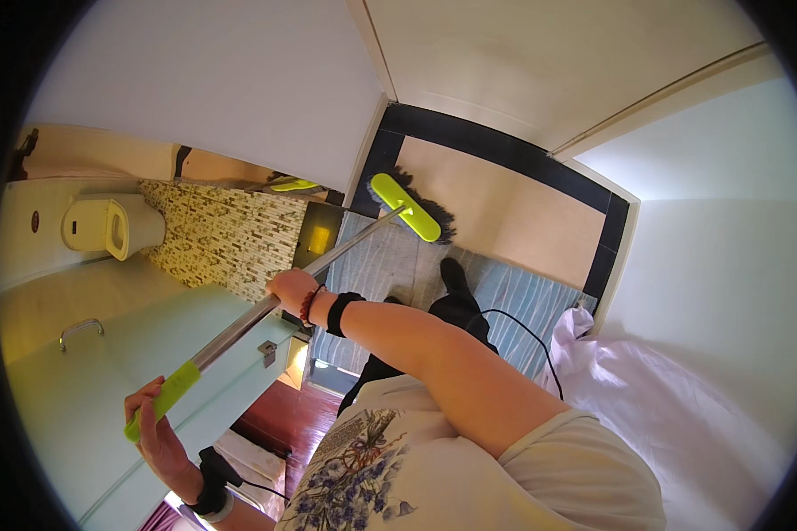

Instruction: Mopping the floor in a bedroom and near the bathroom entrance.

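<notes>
A broom with a lime-green head [405,208] and dark bristles rests on the floor, where the patterned blue-grey carpet meets beige tile. Its metal pole [239,334] slants down to the lower left and ends in a green grip. Around that grip, at the pole's upper end, the fingers of my left hand [161,434] are closed. Farther down the pole, my right hand [295,292] is wrapped round the metal shaft, its arm reaching across my body. Black straps circle both wrists, and a red bead bracelet is on the right one.
A frosted glass door [142,380] with a metal handle stands open on the left, beside a toilet [113,226] and mosaic tiles [221,226]. White fabric [655,398] hangs or lies at the right. Black tile borders the beige floor [505,212]. A black cable [540,345] runs past my leg.
</notes>
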The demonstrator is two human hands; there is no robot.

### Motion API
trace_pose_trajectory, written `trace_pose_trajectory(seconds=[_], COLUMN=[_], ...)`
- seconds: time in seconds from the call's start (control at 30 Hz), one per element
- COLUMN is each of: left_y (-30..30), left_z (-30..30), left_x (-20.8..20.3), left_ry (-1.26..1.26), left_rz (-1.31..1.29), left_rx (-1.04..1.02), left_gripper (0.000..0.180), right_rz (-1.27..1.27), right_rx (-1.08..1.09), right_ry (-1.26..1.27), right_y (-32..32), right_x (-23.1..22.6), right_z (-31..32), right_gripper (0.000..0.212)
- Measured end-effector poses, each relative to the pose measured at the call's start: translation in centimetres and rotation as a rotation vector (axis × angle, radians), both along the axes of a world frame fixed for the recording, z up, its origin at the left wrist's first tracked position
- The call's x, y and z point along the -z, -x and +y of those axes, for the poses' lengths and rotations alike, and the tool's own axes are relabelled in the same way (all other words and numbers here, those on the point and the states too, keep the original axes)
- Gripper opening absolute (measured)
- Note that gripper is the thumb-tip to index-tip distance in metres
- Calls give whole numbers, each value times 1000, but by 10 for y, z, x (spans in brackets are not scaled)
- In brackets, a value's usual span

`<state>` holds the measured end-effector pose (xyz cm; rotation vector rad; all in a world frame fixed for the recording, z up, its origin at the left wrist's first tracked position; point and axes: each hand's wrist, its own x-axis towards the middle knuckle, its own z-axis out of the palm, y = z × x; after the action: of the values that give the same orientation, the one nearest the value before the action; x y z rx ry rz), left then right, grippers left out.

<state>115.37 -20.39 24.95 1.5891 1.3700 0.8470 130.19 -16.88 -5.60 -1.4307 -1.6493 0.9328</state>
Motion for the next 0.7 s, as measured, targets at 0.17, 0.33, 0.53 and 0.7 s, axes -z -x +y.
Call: trace_pose_trajectory(seconds=[0.17,0.33,0.53,0.7], left_y=[-1,-20,-36,-76], left_z=[-5,-2,3,-1], left_x=[-2,14,39,81], left_ry=[-86,-144,-83,54], left_rz=[35,-30,-159,-300], left_rx=[-24,-7,35,95], left_gripper=[13,11,11,11], right_rz=[50,-11,-51,-117], right_rx=[-131,-128,-51,78], right_ry=[12,57,63,71], right_y=[0,-21,-58,-124], right_x=[-10,-4,10,36], right_z=[7,4,-19,-58], right_gripper=[12,12,9,6])
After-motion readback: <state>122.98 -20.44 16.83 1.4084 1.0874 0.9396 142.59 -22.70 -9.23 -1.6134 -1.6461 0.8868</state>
